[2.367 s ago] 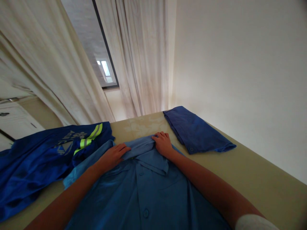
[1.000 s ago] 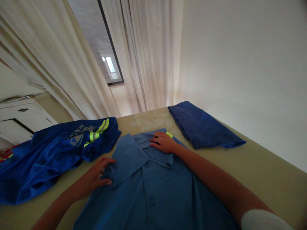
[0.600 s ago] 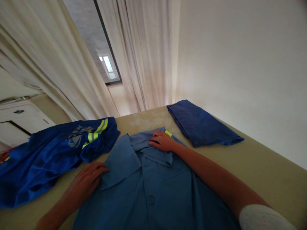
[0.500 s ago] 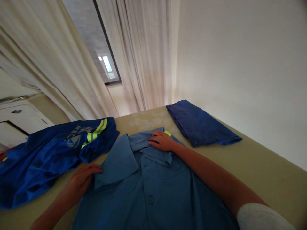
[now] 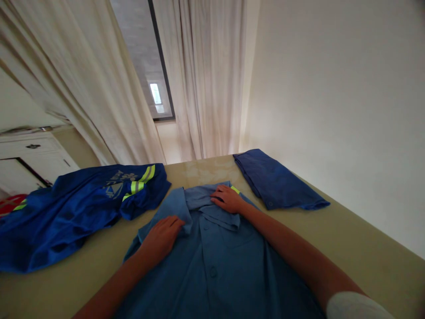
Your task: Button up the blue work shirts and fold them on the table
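- Shows a blue shirt (image 5: 232, 274) laid front side up on a tan table (image 5: 335, 241), neck end toward the far edge, lower part running out of view at the bottom.
- Rests the left hand (image 5: 162, 237) palm down on the left leaf of the collar (image 5: 187, 206), fingers close together and slightly bent, fingertips near the leaf's inner edge.
- Cannot tell, with the thumb hidden, whether pinching fabric or only pressing on it with the left hand.
- Rests the right hand (image 5: 227, 198) on the right side of the collar, fingers partly spread and loosely curled, pointing left across the neckline.
- Cannot tell from this angle whether gripping cloth or merely lying on it.
- Shows a yellow strip (image 5: 235, 189) just beside the right hand.
- Includes a button (image 5: 213, 271) on the front of the shirt, between the two forearms.
- Includes, left of the shirt, a bright blue garment (image 5: 79, 212) with yellow-and-grey bands (image 5: 149, 173) and pale lettering, too blurred to read fully.
- Includes, to the right, a folded dark blue garment (image 5: 279, 186) near the wall (image 5: 338, 88), apart from both hands.
- Shows pale curtains (image 5: 212, 79) beyond the table.
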Demonstrator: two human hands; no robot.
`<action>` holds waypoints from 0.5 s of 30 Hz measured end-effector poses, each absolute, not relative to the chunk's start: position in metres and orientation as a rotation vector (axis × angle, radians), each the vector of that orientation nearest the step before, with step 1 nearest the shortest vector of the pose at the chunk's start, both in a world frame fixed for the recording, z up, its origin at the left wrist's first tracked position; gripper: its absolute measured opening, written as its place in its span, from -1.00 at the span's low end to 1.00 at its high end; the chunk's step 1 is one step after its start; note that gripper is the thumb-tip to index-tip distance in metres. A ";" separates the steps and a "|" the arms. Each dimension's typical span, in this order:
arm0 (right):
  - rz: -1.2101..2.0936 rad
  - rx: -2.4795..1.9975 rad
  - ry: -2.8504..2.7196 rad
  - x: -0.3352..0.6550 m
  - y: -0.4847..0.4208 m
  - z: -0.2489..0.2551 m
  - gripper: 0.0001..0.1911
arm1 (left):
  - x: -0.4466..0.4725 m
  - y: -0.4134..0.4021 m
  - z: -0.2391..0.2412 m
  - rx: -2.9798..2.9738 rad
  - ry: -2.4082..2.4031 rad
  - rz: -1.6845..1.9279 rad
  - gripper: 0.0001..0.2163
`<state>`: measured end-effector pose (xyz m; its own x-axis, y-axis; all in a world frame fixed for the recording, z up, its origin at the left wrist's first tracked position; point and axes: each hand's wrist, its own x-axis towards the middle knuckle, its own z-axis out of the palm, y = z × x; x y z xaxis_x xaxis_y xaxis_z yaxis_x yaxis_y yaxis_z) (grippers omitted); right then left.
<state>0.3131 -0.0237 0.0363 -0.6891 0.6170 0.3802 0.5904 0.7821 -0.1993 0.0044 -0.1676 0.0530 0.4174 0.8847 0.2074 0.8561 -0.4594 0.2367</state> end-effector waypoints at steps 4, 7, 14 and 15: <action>0.064 -0.922 -2.546 0.312 -0.023 0.035 -0.68 | -0.039 -0.178 0.061 2.223 1.588 0.707 -0.62; 0.040 -0.936 -2.558 0.312 -0.022 0.035 -0.68 | -0.061 -0.199 0.060 2.274 1.540 0.612 -0.60; 0.091 -1.201 -2.578 0.287 -0.023 0.057 -0.53 | -0.086 -0.226 0.028 2.636 1.662 0.552 -0.29; 0.114 -1.282 -2.545 0.274 -0.023 0.062 -0.46 | -0.091 -0.224 0.025 2.644 1.652 0.568 -0.29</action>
<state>0.2740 -0.0230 0.0615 -0.5629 0.7968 0.2197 0.7740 0.6014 -0.1980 -0.0911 -0.2237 0.0247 0.3923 0.8648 0.3133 0.8746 -0.4562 0.1642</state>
